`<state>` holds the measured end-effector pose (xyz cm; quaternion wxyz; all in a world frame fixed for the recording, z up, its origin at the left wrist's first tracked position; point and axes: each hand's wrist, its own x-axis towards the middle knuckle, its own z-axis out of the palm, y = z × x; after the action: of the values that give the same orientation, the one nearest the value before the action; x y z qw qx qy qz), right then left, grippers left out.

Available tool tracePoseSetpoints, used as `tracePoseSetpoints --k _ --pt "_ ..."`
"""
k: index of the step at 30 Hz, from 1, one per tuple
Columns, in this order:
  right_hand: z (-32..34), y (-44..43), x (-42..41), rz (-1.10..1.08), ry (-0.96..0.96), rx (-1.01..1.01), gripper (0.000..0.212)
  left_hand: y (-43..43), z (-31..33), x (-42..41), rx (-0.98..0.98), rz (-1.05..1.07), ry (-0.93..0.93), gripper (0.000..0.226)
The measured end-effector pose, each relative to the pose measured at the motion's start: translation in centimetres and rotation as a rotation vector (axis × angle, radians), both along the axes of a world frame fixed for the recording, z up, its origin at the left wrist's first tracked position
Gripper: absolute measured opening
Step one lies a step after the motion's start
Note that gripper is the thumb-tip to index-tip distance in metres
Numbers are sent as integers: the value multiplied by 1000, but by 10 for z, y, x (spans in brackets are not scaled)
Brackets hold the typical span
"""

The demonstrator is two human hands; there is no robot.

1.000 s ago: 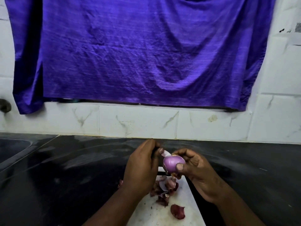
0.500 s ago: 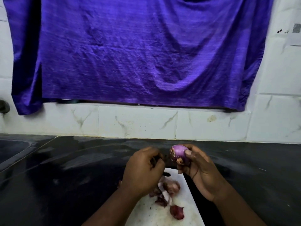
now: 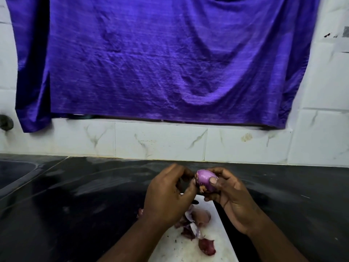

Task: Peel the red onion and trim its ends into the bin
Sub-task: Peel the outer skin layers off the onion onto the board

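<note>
My right hand [image 3: 232, 197] grips the red onion [image 3: 205, 179], thumb across its front, above the far end of a white cutting board [image 3: 217, 248]. The onion looks mostly peeled, smooth and purple, with a scrap of dry skin hanging at its lower left. My left hand [image 3: 168, 195] is curled, fingertips against the onion's left end. It holds a dark tool, seemingly a small knife [image 3: 196, 201], whose tip pokes out under the palm; most of it is hidden. No bin is in view.
Several red peel scraps [image 3: 198, 222] lie on the board, one piece [image 3: 207, 246] nearer me. The board rests on a black counter [image 3: 85, 205]. A sink edge [image 3: 17, 174] is at far left. White tiles and a purple cloth [image 3: 160, 63] stand behind.
My right hand has turned the onion and lifted it a little. My left hand dropped away from it, then came back to its left end.
</note>
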<state>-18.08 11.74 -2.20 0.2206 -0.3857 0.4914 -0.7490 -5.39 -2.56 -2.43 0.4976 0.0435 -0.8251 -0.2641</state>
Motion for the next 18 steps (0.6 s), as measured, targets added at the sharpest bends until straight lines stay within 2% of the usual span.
tracePoseSetpoints --k 4,18 --pt "0 -1 0 -16 -2 -1 78 1 0 1 -3 -7 1 13" --pt "4 0 5 14 8 6 60 -1 -1 0 15 25 29 14"
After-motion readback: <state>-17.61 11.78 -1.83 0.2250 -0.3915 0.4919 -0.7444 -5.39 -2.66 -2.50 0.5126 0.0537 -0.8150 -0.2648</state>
